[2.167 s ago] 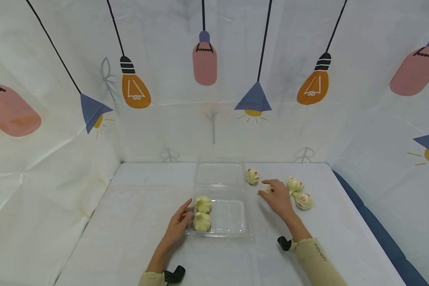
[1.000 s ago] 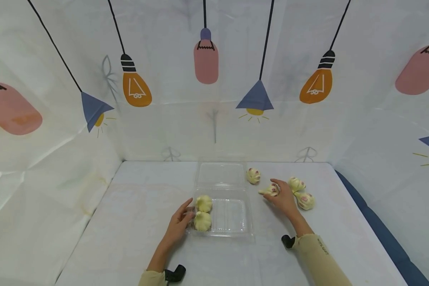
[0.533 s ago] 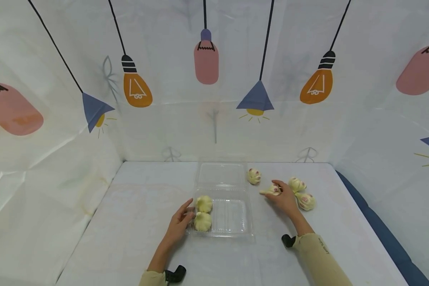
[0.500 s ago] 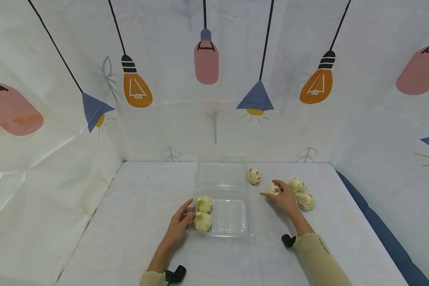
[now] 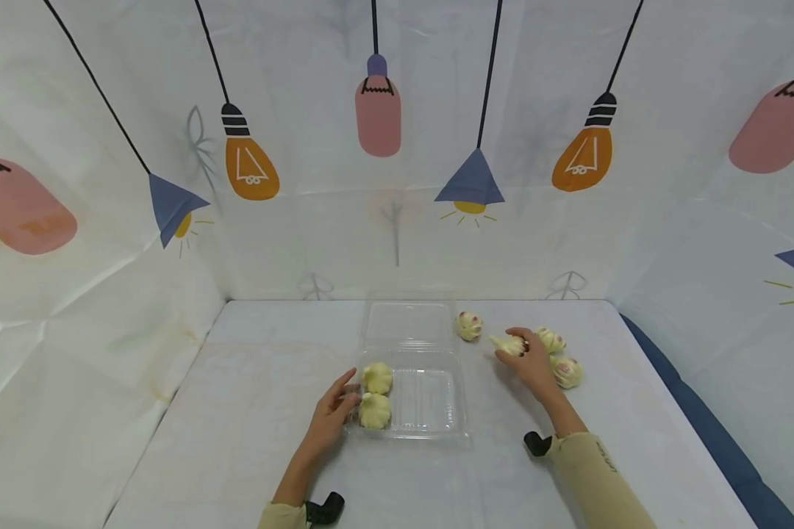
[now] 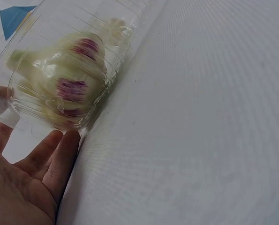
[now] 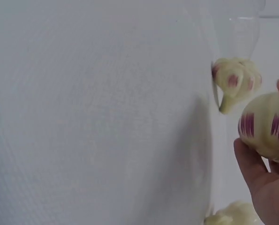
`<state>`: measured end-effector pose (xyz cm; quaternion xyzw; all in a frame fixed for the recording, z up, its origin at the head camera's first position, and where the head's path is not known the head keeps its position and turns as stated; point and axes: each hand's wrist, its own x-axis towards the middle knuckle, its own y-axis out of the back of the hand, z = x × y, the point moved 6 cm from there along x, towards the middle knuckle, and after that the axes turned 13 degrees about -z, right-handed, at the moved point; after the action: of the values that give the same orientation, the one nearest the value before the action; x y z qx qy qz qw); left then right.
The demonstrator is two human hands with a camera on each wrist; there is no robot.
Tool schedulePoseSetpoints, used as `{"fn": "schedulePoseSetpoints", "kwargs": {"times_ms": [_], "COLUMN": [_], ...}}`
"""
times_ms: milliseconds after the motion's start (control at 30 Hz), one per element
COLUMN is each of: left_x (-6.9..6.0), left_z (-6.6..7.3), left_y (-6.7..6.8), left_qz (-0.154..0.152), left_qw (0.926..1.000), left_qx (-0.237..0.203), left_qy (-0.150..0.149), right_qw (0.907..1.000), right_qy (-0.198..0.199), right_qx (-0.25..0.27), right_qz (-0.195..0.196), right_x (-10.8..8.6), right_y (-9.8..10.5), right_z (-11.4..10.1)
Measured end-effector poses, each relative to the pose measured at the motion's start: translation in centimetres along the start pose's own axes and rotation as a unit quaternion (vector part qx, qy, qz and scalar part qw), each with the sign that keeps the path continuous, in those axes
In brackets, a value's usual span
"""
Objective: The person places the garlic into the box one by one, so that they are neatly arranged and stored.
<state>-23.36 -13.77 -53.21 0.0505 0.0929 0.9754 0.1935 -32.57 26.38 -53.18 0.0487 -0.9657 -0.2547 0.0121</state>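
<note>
Plastic box [image 5: 430,397]: two bulbs [image 5: 377,378] inside | left grip [image 5: 329,415]: relaxed, alongside | right grip [image 5: 534,367]: holding garlic [image 5: 509,345] | three loose bulbs [image 5: 566,372] nearby

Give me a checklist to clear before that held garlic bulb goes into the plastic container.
1. Grip on the held garlic bulb: ok, the right hand pinches it.
2. Lid: ok, folded back open.
3. Room in the plastic container: ok, two bulbs line the left; no bulb in the right part.
4. Left hand at the container's left side: ok.
5. Firmness of that steadying: cannot tell.
6. Held garlic bulb over the container: not ok, it is out to the right.
</note>
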Motion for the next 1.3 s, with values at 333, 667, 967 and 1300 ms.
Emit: {"fn": "schedulePoseSetpoints", "kwargs": {"times_ms": [333, 667, 967, 1300], "left_x": [0.3, 0.7, 0.8, 0.7], "left_z": [-1.1, -3.5, -3.6, -3.6], "left_y": [0.1, 0.2, 0.3, 0.3], "left_qz": [0.005, 0.021, 0.009, 0.022], "left_qw": [0.9999, 0.9997, 1.0, 0.9994], "left_qx": [0.001, -0.005, -0.002, -0.004], "left_qy": [-0.012, -0.008, -0.002, -0.025], "right_qw": [0.9941, 0.9738, 0.9547, 0.9564], "right_qy": [0.001, 0.099, 0.214, 0.242], "right_qx": [0.103, 0.178, 0.179, 0.137], "right_qz": [0.036, 0.102, 0.104, 0.09], "right_x": [-1.1, -2.8, -5.0, -5.1], "right_y": [0.0, -0.2, -1.1, -2.6], "right_z": [-2.3, -6.2, -11.9, -13.3]}}
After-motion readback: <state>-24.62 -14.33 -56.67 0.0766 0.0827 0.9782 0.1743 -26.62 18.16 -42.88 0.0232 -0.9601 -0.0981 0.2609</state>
